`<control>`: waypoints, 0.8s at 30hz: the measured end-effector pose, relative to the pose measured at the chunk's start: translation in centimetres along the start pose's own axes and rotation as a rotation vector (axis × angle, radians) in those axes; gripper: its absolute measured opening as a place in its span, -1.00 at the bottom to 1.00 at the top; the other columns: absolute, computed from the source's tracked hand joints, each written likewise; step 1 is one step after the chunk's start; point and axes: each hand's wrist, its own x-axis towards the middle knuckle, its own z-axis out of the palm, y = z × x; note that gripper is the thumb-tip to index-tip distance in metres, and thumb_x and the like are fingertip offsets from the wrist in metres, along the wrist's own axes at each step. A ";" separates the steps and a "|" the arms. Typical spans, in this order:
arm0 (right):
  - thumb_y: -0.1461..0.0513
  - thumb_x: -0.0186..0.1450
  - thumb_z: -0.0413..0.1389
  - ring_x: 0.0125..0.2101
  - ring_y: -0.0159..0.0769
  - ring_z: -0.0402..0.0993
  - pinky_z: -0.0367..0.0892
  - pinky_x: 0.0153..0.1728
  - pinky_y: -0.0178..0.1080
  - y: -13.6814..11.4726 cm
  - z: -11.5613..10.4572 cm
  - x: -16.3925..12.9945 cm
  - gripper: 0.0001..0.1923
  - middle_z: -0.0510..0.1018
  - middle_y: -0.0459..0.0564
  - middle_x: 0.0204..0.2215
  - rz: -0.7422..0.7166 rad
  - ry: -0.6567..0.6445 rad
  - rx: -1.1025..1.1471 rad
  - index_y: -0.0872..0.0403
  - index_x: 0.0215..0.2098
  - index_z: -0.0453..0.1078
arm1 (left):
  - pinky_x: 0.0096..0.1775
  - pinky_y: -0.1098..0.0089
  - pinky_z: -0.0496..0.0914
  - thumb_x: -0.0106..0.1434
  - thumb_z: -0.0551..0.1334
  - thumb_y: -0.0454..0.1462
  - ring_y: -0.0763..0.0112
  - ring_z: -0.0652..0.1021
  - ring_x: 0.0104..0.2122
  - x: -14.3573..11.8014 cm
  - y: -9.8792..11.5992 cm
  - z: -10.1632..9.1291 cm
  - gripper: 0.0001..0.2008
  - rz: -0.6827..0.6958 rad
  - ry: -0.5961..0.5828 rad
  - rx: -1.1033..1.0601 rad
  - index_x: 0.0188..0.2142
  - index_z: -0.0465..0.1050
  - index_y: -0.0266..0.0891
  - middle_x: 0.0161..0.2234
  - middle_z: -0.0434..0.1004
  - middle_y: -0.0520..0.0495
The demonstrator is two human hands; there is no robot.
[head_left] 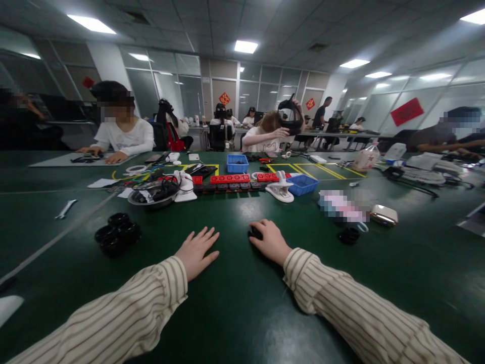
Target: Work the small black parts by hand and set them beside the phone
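The left hand (pixel 197 251) lies open, while the right hand (pixel 271 241), curled around a small black object (pixel 256 233), might send it skidding across the smooth surface (pixel 235 308) if its grip slips.

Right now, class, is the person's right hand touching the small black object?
Touching: the head view shows the right hand curled around the small black object.

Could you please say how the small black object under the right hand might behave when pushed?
The black object is probably light, as the right hand largely covers it. It may slide readily, since the green tabletop looks smooth and glossy. Rolling is hard to judge with its shape partly hidden.
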 end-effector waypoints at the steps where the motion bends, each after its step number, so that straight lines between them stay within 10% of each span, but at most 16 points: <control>1: 0.21 0.18 0.13 -0.18 -0.24 0.23 0.17 -0.12 -0.20 1.0 -0.3 0.1 -0.62 0.35 0.04 -0.19 0.032 0.014 -0.008 0.06 -0.02 0.33 | 0.14 -0.05 -0.03 0.29 -0.05 -0.05 0.12 0.04 0.21 0.0 0.1 -0.1 -0.48 -0.002 -0.005 -0.002 0.19 0.06 -0.18 0.22 -0.01 -0.10; 17: 0.13 0.13 0.10 -0.21 -0.19 0.32 0.21 -0.13 -0.16 11.7 -5.9 -8.0 -0.63 0.43 0.04 -0.24 0.339 0.276 -0.141 0.13 -0.13 0.39 | 0.15 -0.02 -0.02 0.30 -0.10 -0.02 0.17 -0.02 0.22 0.2 0.3 -0.5 -0.45 -0.015 -0.087 0.089 0.21 -0.01 -0.19 0.24 -0.09 -0.06; 24: 0.03 -0.04 0.19 -0.29 -0.24 0.38 0.30 -0.24 -0.22 15.2 -10.8 -8.6 -0.40 0.39 0.11 -0.22 0.479 1.152 0.261 0.15 -0.11 0.22 | 0.15 -0.01 -0.02 0.29 -0.09 -0.02 0.20 0.00 0.22 0.1 0.4 -0.5 -0.45 -0.029 -0.078 0.085 0.21 0.00 -0.18 0.23 -0.07 -0.04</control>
